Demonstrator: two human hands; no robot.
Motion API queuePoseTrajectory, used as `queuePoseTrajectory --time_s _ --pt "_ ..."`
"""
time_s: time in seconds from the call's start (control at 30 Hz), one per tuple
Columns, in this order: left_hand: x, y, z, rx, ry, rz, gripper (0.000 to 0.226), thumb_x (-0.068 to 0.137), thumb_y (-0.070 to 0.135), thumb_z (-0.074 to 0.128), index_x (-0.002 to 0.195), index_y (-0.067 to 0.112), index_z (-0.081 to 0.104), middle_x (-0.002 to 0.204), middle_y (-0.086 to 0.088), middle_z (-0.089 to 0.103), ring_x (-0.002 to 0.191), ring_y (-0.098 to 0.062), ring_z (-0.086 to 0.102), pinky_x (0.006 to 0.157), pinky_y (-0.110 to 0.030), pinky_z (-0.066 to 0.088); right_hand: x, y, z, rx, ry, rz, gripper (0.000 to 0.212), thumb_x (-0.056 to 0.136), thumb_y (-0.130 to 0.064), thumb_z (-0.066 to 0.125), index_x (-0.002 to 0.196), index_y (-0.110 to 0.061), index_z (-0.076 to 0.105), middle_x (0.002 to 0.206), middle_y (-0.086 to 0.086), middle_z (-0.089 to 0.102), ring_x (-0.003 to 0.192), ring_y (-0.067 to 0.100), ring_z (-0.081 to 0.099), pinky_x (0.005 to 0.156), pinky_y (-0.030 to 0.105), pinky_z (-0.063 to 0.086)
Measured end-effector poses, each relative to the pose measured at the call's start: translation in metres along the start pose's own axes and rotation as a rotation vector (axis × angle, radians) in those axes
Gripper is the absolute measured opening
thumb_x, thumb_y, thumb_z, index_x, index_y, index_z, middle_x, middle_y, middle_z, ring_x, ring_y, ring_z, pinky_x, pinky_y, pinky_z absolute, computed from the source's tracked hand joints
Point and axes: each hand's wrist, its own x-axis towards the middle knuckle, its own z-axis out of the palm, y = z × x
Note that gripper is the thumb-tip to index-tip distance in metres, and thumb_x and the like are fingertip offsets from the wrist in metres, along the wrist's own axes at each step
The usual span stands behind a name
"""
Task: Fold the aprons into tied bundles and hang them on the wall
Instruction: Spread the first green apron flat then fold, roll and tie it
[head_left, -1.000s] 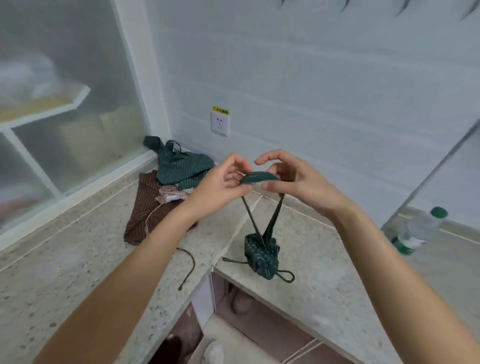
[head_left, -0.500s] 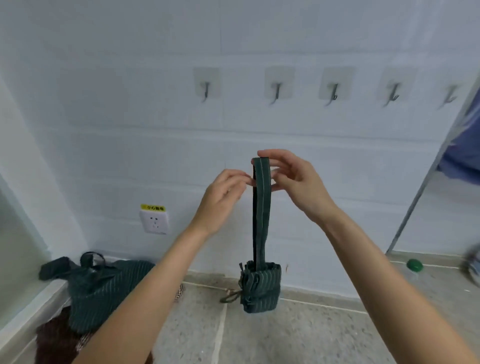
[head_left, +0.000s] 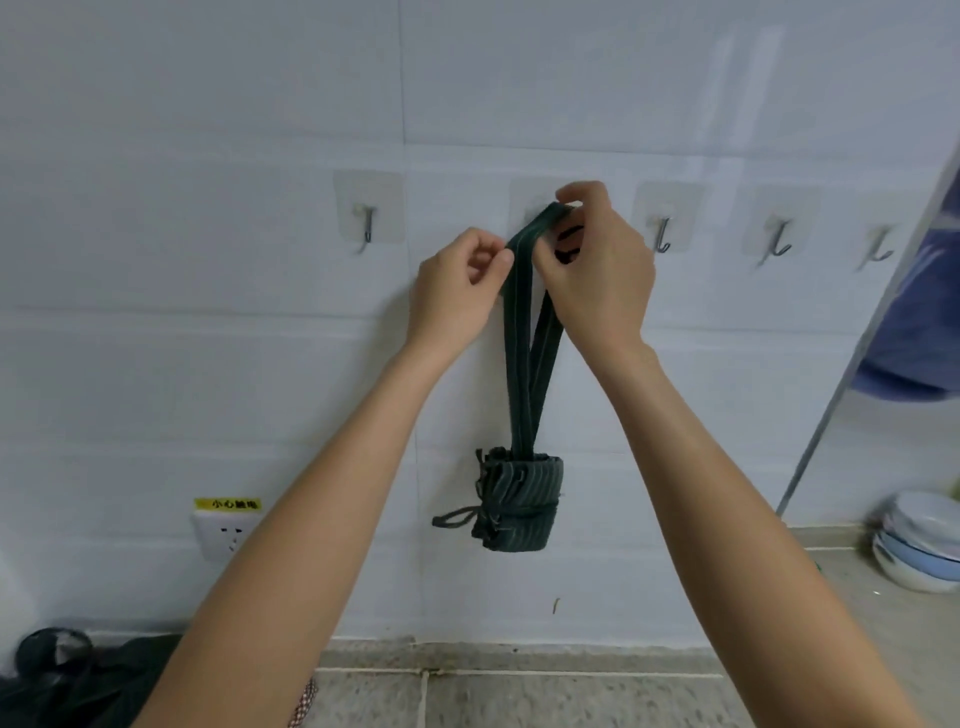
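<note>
We hang green bundle (head_left: 519, 504) on wall: right hand (head_left: 597, 270) pinches strap (head_left: 524, 312) top at hidden hook, left hand (head_left: 457, 291) pinches strap's side; next, seat loop, then let go

Both bare arms reach up; left hand (head_left: 457, 291) and right hand (head_left: 597, 260) pinch the dark green striped fabric strap (head_left: 524, 322)

Soft, even light is falling across the white tiled wall (head_left: 208, 312), giving it a cool bluish cast and no hard glare. The forearms are casting only faint shadows on it. The wide lens is bending the slanted metal pole (head_left: 857, 364) at the right edge, and the stacked pale blue bowls (head_left: 919, 545) at far right are looking slightly soft.
</note>
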Motion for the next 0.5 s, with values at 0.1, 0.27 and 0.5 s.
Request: queuePoseTrajectory --time_s 0.1,0.27,0.5 --pt "-0.001 -0.008 0.004 0.147 0.046 0.027 0.009 0.088 0.027 0.059 0.088 0.021 0.065 0.073 0.014 0.063 0.067 -0.006 0.065 0.071 -0.032 0.055 0.005 0.006 0.004 -0.118 -0.044 -0.032 0.03 0.079 -0.021 0.054 0.109 -0.016 0.052 0.08 -0.013 0.054 0.071 0.012 0.053 0.055 0.028 0.034" --pt "-0.013 -0.018 0.005 0.25 0.053 0.03 0.01 0.088 0.026 0.058 0.09 0.02 0.066 0.075 0.009 0.065 0.072 -0.008 0.065 0.072 -0.026 0.052 -0.006 0.016 0.008 -0.092 -0.17 -0.072 0.033 0.079 -0.013 0.054 0.111 -0.012 0.047 0.065 -0.015 0.039 0.061 0.015 0.045 0.05 0.028 0.028" --pt "-0.023 -0.021 -0.002 0.348 0.063 -0.032 0.011 0.088 0.031 0.058 0.089 0.024 0.066 0.076 0.012 0.064 0.074 -0.008 0.065 0.068 -0.024 0.05 -0.009 0.021 0.004 0.109 -0.212 -0.023 0.029 0.084 -0.014 0.056 0.112 -0.013 0.052 0.076 -0.003 0.055 0.069 0.011 0.05 0.064 0.028 0.043"
